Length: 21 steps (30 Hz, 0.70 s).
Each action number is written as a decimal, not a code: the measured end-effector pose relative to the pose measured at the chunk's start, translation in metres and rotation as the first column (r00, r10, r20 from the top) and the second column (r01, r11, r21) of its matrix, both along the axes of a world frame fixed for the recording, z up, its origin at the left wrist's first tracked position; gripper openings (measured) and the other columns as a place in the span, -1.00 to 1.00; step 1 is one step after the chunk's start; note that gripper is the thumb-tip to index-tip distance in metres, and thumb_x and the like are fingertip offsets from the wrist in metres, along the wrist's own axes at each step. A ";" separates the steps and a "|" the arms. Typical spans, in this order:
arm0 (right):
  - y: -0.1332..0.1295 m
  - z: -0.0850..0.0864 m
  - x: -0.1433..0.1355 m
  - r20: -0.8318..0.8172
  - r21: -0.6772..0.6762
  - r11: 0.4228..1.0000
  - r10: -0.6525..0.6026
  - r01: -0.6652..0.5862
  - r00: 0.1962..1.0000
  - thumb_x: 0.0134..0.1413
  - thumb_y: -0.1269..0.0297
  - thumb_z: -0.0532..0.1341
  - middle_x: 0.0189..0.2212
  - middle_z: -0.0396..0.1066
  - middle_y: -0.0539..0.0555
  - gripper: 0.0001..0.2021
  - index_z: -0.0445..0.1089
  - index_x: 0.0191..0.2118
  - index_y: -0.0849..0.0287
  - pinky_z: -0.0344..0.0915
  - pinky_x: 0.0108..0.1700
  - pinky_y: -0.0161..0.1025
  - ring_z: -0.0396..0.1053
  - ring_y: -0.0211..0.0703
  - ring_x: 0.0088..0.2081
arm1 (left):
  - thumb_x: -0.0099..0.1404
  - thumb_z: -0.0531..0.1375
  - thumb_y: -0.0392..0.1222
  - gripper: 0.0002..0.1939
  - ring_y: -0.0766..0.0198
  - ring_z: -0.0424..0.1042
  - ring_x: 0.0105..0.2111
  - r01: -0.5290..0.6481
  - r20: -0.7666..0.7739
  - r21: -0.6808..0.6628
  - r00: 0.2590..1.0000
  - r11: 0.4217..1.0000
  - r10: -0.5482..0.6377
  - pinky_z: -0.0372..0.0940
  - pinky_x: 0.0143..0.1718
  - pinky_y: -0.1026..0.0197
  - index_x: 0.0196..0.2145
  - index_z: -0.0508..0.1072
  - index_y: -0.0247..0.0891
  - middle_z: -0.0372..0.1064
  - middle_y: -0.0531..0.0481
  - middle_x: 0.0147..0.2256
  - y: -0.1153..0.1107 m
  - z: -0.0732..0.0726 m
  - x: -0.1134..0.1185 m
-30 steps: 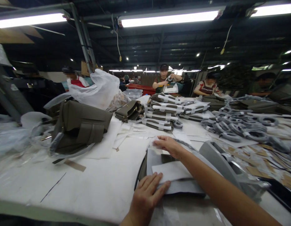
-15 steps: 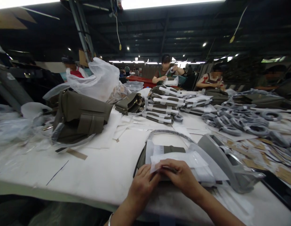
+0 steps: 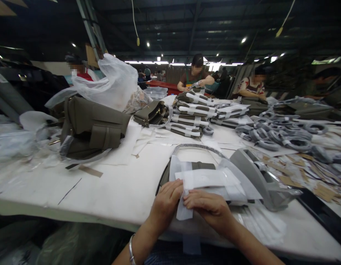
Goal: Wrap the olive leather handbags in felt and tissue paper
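An olive handbag [image 3: 203, 165] lies on the table in front of me, its wrapped handle [image 3: 196, 146] arching away at the back. White wrapping sheet [image 3: 211, 178] covers much of its front. My left hand [image 3: 167, 200] has its fingers closed at the near left edge of that sheet. Beside it, my right hand [image 3: 210, 208] presses its fingers together on a translucent white strip [image 3: 184, 213] that hangs down over the bag's near edge. The fingers hide part of the strip and of the bag.
A grey tape dispenser [image 3: 258, 176] stands right of the bag. Stacked wrapped bags [image 3: 192, 114] are behind, wrapped straps [image 3: 286, 136] at the back right, and a large olive bag [image 3: 98, 121] at the left. Co-workers sit across the table, one a person in dark clothes [image 3: 196, 75].
My right hand has moved down and its fingers now lie over the strip, which hangs below the bag's near edge. The sheet's left corner lies flatter. The view has tilted down slightly.
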State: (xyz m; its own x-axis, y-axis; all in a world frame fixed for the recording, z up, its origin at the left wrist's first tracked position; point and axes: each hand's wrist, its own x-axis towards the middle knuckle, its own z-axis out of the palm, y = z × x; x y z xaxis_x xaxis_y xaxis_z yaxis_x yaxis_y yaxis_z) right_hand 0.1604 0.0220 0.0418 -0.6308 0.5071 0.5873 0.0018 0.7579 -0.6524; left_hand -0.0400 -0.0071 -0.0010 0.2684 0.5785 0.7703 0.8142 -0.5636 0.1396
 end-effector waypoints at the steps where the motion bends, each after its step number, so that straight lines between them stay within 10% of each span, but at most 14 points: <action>1: 0.000 -0.002 0.002 0.029 0.024 0.999 0.025 -0.026 0.999 0.28 0.47 0.16 -0.21 0.60 0.04 -0.76 0.53 -0.10 0.06 0.37 0.16 -0.13 0.54 -0.16 -0.09 | 0.42 0.01 -0.35 -0.75 0.19 0.47 0.01 -0.004 0.015 -0.009 1.000 1.000 0.004 0.42 0.03 0.10 -0.04 0.42 -0.33 0.51 -0.20 -0.04 0.000 -0.001 -0.001; 6: -0.004 -0.008 0.010 0.141 0.077 0.993 0.076 -0.087 0.987 0.35 0.40 0.07 -0.18 0.59 0.07 -0.74 0.50 -0.05 0.08 0.28 0.23 -0.06 0.51 -0.16 -0.04 | 0.35 0.05 -0.46 -0.53 0.14 0.29 0.21 0.004 -0.007 -0.014 1.000 1.000 -0.004 0.36 0.11 0.06 0.18 0.33 -0.22 0.29 -0.20 0.22 -0.001 -0.005 -0.004; 11: 0.001 0.027 0.017 0.284 -0.161 0.987 0.073 -0.027 0.956 0.32 0.22 0.16 -0.34 0.60 -0.02 -0.79 0.56 -0.25 0.07 0.41 0.02 -0.26 0.56 -0.21 -0.26 | 0.44 0.05 -0.35 -0.60 0.18 0.35 0.17 0.045 -0.111 -0.008 0.993 0.999 -0.046 0.35 0.12 0.06 0.19 0.34 -0.21 0.43 -0.03 0.12 -0.003 -0.002 -0.003; 16: 0.062 0.049 0.010 0.434 0.037 0.899 -0.408 0.437 0.803 0.32 0.12 0.11 -0.09 0.57 0.10 -0.70 0.55 -0.09 0.10 0.33 0.09 -0.14 0.49 -0.02 -0.03 | 0.47 0.00 -0.34 -0.60 0.21 0.38 0.14 0.031 -0.151 0.007 0.988 0.999 -0.030 0.35 0.12 0.08 0.21 0.32 -0.21 0.42 -0.03 0.13 -0.004 0.001 -0.003; 21: 0.133 0.039 -0.001 0.689 0.048 0.939 -0.278 0.341 0.669 0.16 0.17 0.20 -0.10 0.57 0.20 -0.72 0.59 -0.13 0.15 0.34 0.05 0.00 0.48 0.17 -0.05 | 0.49 -0.03 -0.33 -0.61 0.23 0.40 0.12 0.014 -0.146 0.032 0.989 0.999 -0.009 0.35 0.12 0.10 0.20 0.34 -0.21 0.42 0.01 0.13 -0.003 0.002 -0.002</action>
